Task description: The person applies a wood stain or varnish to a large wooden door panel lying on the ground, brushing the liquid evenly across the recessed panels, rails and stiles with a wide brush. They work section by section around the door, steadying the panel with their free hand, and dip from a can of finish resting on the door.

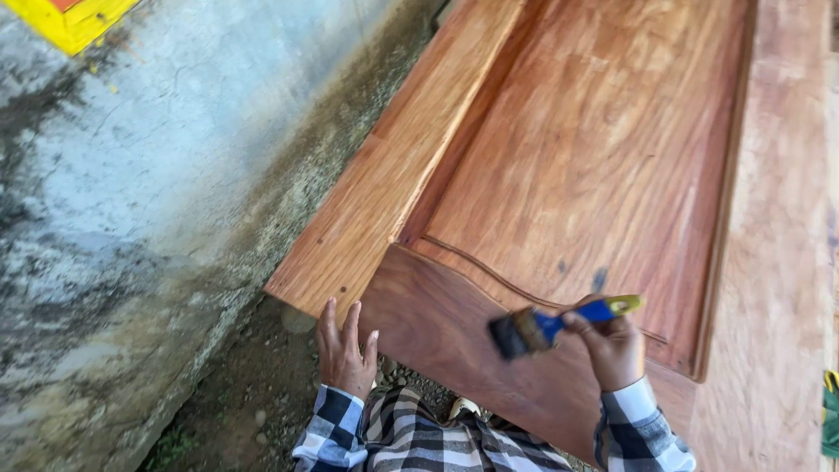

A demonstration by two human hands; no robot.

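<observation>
A large reddish-brown wooden door panel (594,149) leans in front of me, its recessed centre glossy and wet-looking. My right hand (612,345) grips a paintbrush (546,325) with a blue and yellow handle; its dark bristles point left, over the darker bottom rail (454,332) of the panel. My left hand (343,350) rests flat with fingers apart against the panel's lower left corner edge. Both my sleeves are black-and-white checked.
A rough grey-blue concrete wall (131,192) rises on the left, with a yellow painted patch (70,19) at the top. Dirt and gravel ground (253,402) lies below the panel. A paler wooden board (786,262) stands at the right; a green object (830,411) shows at the right edge.
</observation>
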